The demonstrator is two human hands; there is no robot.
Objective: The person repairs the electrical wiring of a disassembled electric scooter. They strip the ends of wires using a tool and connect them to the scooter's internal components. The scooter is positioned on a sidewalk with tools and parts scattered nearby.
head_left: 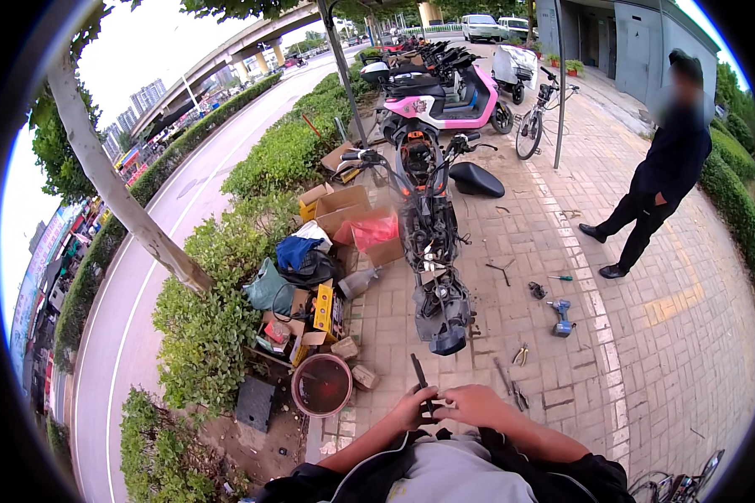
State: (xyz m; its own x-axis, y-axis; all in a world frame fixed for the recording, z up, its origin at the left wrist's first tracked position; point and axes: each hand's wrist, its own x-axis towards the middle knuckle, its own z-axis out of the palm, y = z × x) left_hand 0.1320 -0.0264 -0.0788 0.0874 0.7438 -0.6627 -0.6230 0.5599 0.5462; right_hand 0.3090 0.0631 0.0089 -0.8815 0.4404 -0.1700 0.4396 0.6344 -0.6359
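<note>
Black tool [420,381], slim and handle-like, low in the frame at six o'clock, gripped in left hand [413,409]; right hand [476,404] beside it, fingers curled onto its lower end. Stripped scooter [429,228] at twelve o'clock on brick paving. Cordless drill [561,318] and pliers [521,355] at two o'clock. Red basin [321,385] at nine o'clock. Bystander [658,172] standing at one o'clock.
</note>
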